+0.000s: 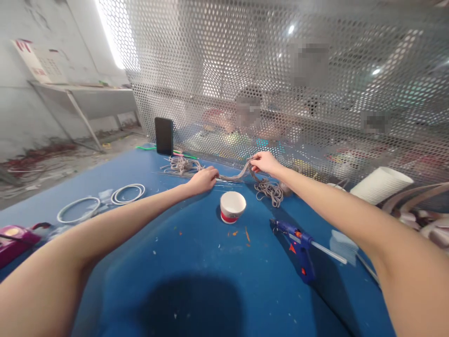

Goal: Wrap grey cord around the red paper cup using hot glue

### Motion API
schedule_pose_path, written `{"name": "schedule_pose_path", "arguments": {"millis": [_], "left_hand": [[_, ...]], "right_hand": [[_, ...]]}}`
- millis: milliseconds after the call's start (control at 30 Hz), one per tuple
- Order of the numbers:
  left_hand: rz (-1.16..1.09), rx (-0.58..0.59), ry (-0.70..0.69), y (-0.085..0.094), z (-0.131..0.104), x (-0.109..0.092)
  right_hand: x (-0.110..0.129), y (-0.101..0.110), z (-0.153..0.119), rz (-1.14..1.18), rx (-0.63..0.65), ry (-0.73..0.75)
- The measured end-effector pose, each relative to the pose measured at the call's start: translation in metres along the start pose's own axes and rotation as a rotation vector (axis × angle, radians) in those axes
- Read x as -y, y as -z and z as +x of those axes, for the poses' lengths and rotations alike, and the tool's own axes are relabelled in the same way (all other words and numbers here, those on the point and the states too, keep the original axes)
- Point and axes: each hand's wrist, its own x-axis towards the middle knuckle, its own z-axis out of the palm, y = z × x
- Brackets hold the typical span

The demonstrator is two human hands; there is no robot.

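Observation:
A bundle of grey-brown cord (231, 178) stretches between my hands near the back of the blue table. My left hand (205, 179) is closed, gripping the bundle low over the tabletop. Farther right, my right hand (264, 163) pinches the same cord and holds it a little raised. Loose tangles of cord lie beyond my left hand and below my right hand. In front of them stands a small paper cup (233, 207), white with a red band. A blue glue gun (296, 245) with a white glue stick in its rear lies at the right.
A dark phone (164, 136) stands upright at the back left. White rings (128, 194) lie at the left beside a magenta device (17, 243). Stacked white paper cups (380, 186) rest at the right. A perforated metal screen (217, 61) rises behind the table, with people beyond it.

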Motion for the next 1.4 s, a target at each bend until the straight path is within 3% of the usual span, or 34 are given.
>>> {"name": "schedule_pose_path", "arguments": {"millis": [67, 300, 500, 633, 800, 1033, 1167, 1400], "left_hand": [[0.003, -0.006, 0.029, 0.002, 0.012, 0.002], [0.009, 0.133, 0.079, 0.01, 0.041, 0.007], [-0.029, 0.029, 0.138, 0.03, 0.044, 0.009], [-0.107, -0.013, 0.148, 0.05, 0.044, 0.009], [-0.223, 0.025, 0.116, 0.066, 0.039, 0.009], [-0.326, 0.122, 0.04, 0.071, 0.031, 0.012], [-0.385, 0.152, -0.009, 0.07, 0.029, 0.014], [-0.458, 0.094, -0.026, 0.067, 0.026, 0.009]], "right_hand": [[0.004, 0.0, -0.002, 0.042, 0.002, -0.005], [0.008, 0.007, -0.013, 0.057, 0.027, -0.06], [0.01, 0.025, -0.018, -0.015, 0.058, -0.111], [0.023, 0.031, -0.016, -0.033, 0.037, -0.066], [0.045, 0.009, -0.016, 0.035, 0.089, 0.015], [0.059, -0.034, -0.022, 0.231, 0.258, 0.005], [0.058, -0.042, -0.022, 0.363, 0.27, -0.036], [0.063, -0.051, -0.029, 0.43, 0.359, -0.128]]}}
